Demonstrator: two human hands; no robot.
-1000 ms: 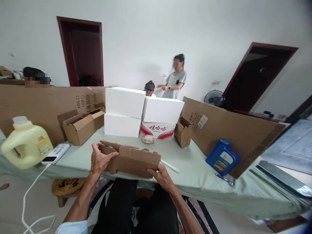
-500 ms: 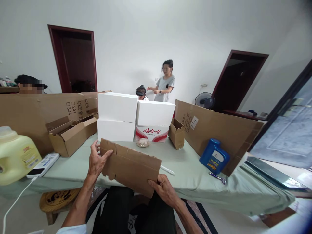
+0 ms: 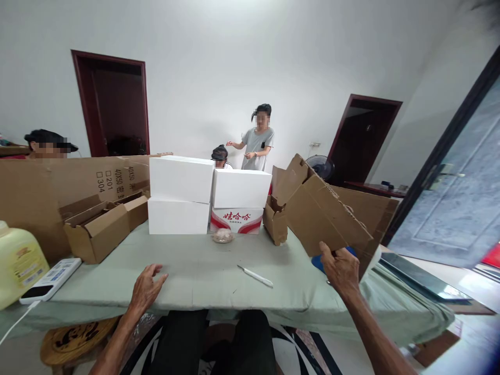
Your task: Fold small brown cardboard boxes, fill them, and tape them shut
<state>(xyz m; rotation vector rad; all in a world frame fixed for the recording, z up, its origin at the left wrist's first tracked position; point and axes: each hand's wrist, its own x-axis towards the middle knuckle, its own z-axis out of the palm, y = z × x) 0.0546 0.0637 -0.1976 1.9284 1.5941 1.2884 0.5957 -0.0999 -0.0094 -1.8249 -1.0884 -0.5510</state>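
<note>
My right hand (image 3: 340,268) grips the lower edge of a flattened brown cardboard box (image 3: 318,208) and holds it up, tilted, over the right side of the table. My left hand (image 3: 145,289) hangs free at the table's near edge, fingers spread, holding nothing. A white knife-like tool (image 3: 255,275) lies on the pale green tablecloth (image 3: 203,271) between my hands. The cardboard hides most of a blue bottle (image 3: 317,262) behind it.
White foam boxes (image 3: 182,179) and a red-printed carton (image 3: 236,220) stand stacked at the back. Open small cartons (image 3: 97,229) sit left, one (image 3: 275,224) right. Yellow jug (image 3: 17,265) and power strip (image 3: 50,278) lie far left. Large cardboard sheets wall both sides. Three people are beyond.
My left hand let go of the cardboard and dropped to the table edge. My right hand swung the cardboard up and to the right. The view shifted right.
</note>
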